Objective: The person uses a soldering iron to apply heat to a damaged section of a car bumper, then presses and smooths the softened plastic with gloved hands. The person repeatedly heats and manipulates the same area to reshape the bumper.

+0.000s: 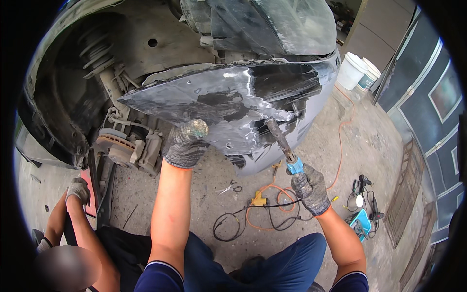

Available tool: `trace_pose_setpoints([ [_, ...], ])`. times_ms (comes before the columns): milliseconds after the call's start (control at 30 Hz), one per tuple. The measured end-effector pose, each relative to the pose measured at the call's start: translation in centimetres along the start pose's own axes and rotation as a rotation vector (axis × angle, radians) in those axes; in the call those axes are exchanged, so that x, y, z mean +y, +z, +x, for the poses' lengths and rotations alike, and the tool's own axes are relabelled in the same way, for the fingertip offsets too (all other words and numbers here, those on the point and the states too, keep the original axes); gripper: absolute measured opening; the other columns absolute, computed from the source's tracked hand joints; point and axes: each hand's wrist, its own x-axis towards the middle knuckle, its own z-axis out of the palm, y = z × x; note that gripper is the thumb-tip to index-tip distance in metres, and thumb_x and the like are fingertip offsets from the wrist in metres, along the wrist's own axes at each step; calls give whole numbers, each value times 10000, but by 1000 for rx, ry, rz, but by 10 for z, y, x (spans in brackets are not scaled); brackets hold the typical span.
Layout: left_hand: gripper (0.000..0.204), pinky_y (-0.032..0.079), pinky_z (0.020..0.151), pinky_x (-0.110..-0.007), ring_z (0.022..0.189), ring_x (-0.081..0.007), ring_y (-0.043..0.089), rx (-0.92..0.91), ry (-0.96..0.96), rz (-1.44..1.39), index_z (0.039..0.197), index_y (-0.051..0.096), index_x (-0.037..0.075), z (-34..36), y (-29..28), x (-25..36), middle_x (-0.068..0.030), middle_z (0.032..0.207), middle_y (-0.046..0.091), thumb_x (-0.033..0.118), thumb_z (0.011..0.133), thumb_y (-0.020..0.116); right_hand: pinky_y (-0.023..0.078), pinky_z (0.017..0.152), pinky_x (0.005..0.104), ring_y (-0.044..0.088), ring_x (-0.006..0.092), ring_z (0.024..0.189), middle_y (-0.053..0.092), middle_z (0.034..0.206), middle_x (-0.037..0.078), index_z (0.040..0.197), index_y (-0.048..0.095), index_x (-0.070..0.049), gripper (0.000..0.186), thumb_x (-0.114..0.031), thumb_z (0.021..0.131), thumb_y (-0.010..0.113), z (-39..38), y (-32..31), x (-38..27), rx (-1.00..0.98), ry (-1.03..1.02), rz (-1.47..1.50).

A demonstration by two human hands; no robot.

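Hands: both gloved; the left hand (187, 143) has its fingers curled at the lower edge of the bumper (233, 109), though whether they pinch the rim cannot be told; the right hand (312, 192) is wrapped around the handheld tool (279, 138) below its blue collar.
Bumper edges: the upper edge runs along beneath the headlight (296, 24); the lower edge slopes from the tapered left end down past the left hand.
Open room: bare concrete floor (311, 131) lies to the right of the barrel, and more shows between the forearms.
Tool direction: in front of the bumper's lower right part, barrel tip up and slightly left towards the patched black-and-grey surface; whether it touches is unclear.
Long axes: the tool slants from lower right to upper left; the bumper stretches crosswise, its pointed end facing left to the wheel well.
Left side: brake disc (116, 145) and coil spring (96, 51) sit close beyond the bumper's point; a co-worker's gloved hand (79, 191) is farther down.
Underfoot: black cable (238, 239), orange cord (341, 146), yellow connector (259, 200) and scissors (230, 188) clutter the floor below the bumper.
Right side: white bucket (351, 72), blue bin (362, 225) and metal grate (404, 190), well apart from the tool.
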Motion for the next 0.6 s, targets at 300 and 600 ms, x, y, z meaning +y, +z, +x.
trace_pose_setpoints([
  [300, 835, 417, 1044, -429, 1217, -291, 520, 140, -19, -87, 1357, 439, -23, -2, -9, -12, -161, 1352, 523, 392, 723, 789, 413, 572, 280, 506, 128, 605, 539, 678, 15, 956, 626, -30, 326, -350, 956, 560, -2, -4, 2, 9, 48, -14],
  [600, 827, 394, 1054, -447, 1205, -320, 526, -45, 74, 41, 1312, 470, -61, 1, 7, -3, -216, 1321, 535, 443, 725, 763, 455, 595, 359, 567, 287, 620, 583, 716, 141, 929, 620, -18, 233, -249, 932, 587, -3, -1, -2, 2, 69, -58],
])
